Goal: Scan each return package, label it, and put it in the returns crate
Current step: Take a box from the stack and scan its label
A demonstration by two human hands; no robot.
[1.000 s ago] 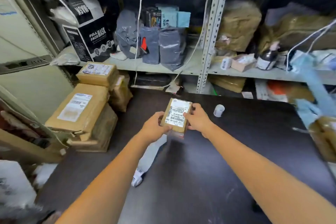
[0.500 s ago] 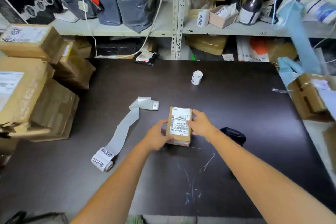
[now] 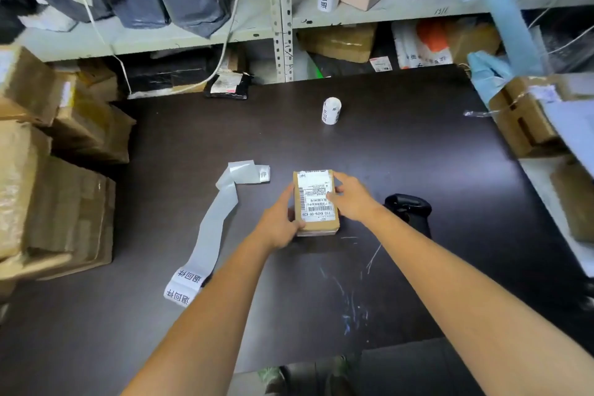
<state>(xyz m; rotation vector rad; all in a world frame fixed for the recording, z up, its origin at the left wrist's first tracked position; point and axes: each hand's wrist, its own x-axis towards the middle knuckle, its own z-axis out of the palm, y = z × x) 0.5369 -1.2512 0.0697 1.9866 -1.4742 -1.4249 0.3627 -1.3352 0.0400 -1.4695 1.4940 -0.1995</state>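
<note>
Head view: package (image 3: 316, 203) has dropped from shelf height to mid table (image 3: 418, 154). Left hand (image 3: 279, 225) grips its left edge. Right hand (image 3: 352, 199) holds right edge, thumb on shipping label. Risks: thumb blocks barcode, misread; scanner (image 3: 408, 207) just beside right wrist, could get knocked.
</note>
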